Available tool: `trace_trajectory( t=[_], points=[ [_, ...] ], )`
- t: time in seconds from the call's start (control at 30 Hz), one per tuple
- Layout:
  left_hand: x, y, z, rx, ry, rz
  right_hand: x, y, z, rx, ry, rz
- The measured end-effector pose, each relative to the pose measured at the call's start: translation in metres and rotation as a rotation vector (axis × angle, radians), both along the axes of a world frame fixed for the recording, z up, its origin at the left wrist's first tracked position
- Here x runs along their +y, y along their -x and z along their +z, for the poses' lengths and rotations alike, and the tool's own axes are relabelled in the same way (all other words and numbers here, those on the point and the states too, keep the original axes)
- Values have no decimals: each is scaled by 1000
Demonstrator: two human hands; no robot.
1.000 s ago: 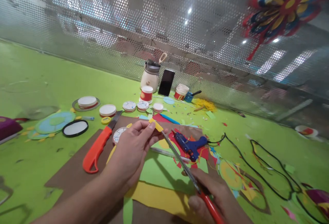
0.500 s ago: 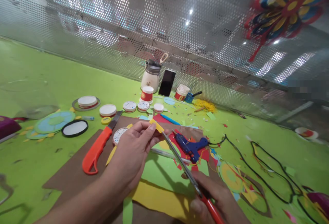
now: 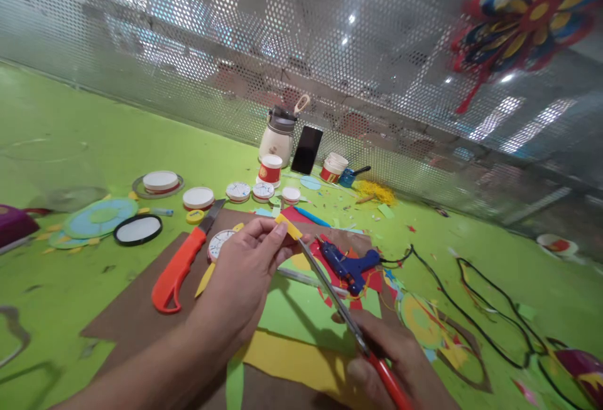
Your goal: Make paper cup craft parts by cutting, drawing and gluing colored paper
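Between the thumb and fingers of my left hand [image 3: 247,275] is a small strip of yellow paper [image 3: 291,226]. My right hand [image 3: 393,353] grips a pair of scissors [image 3: 336,303] with red handles; part of the handles is hidden by the fingers and the frame edge. The tips of the blades meet the lower right end of the yellow strip. Under both hands lie a green paper sheet [image 3: 301,316] and a yellow sheet [image 3: 301,360] on brown card [image 3: 127,297]. A blue glue gun [image 3: 351,265] rests just beyond the scissors.
An orange-handled utility knife [image 3: 179,265] lies left of my left hand. Farther back stand a jug [image 3: 277,137], a dark phone [image 3: 307,149] and several white-lidded tubs, one with a red label [image 3: 270,171]. A black cord [image 3: 438,294] loops across the right side.
The view has shifted very slightly. Both hands keep nearly the same pose, with the scissor tips still at the end of the yellow strip.
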State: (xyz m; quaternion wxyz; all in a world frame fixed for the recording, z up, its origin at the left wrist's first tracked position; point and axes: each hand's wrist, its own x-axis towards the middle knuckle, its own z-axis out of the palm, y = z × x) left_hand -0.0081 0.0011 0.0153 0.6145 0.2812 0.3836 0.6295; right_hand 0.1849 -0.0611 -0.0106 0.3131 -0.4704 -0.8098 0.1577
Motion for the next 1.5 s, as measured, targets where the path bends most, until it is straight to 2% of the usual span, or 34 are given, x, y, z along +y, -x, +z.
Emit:
trace_trajectory(
  t=[0.3,0.77,1.07,1.3,1.5],
  points=[
    [1,-1,1,-7,-10,-5,-1,1,-6,62,95,15],
    [0,-1,-2,-25,-39,7,-1,1,-9,70,73,-3],
    [0,-1,-3,-33,-50,-2,0,1,2,38,55,42],
    [0,0,-1,-18,-41,-1,-1,2,4,-7,53,9],
    [-1,0,-2,-14,-36,4,0,1,4,49,69,54]
  ],
)
